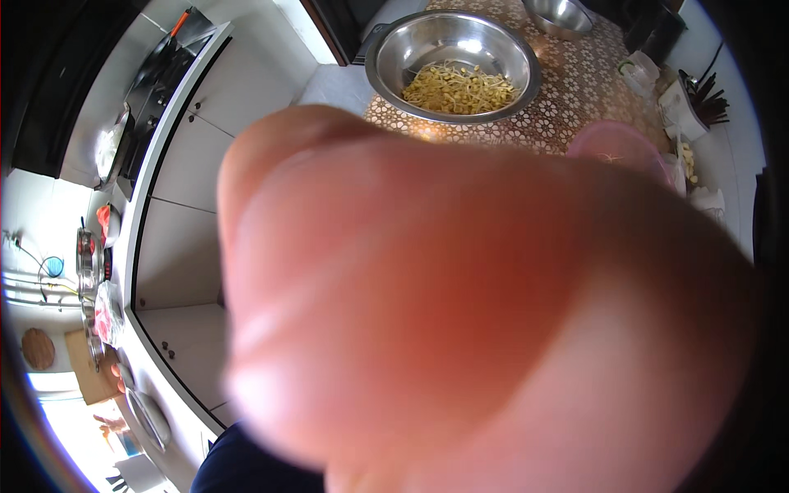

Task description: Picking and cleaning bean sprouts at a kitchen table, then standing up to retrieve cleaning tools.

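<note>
Head view: 1 blurred hand (411,304), grip impossible to tell. Stainless-steel basin (448,39) on desk (579,86) holds bean sprouts (460,90), presumably preventing scatter.

Fingers (283,164) blur up close; glare whitens lower left.

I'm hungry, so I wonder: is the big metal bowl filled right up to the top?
No, the yellow sprouts lie low in the big metal bowl, with much of its inside bare.

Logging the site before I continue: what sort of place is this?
Probably a kitchen: a wide, round steel bowl holds yellow bean sprouts, and white flat-fronted cabinets stand at left.
</note>
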Demonstrator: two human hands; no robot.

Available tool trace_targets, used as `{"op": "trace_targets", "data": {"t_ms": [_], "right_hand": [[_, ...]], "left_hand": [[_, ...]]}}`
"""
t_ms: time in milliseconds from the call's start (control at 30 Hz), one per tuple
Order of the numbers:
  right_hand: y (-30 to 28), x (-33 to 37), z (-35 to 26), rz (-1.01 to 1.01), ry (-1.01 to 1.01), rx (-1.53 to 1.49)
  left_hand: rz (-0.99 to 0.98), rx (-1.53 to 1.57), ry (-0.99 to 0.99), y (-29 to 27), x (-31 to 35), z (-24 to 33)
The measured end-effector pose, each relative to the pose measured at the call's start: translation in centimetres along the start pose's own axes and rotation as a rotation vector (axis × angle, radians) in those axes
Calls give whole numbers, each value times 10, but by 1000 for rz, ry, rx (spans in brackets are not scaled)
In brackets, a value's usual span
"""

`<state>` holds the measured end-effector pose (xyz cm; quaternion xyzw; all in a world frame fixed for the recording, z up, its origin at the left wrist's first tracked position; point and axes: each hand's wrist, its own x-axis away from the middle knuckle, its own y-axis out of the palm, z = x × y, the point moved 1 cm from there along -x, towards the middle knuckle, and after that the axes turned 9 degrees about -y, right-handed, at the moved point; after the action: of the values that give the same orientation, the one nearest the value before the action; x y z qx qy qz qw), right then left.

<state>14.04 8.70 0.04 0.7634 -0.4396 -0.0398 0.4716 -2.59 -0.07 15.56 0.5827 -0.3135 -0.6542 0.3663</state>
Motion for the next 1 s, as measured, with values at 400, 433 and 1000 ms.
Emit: {"op": "trace_targets", "data": {"t_ms": [400,433,1000], "right_hand": [[11,5,-6,-100,48,-240],[15,6,-3,-113,79,-264],[5,19,7,-156,7,-373]], "left_hand": [[633,-1754,-186,-68,50,-6],[539,-2037,-312,-71,49,-13],[488,-2204,-250,-107,65,-50]]}}
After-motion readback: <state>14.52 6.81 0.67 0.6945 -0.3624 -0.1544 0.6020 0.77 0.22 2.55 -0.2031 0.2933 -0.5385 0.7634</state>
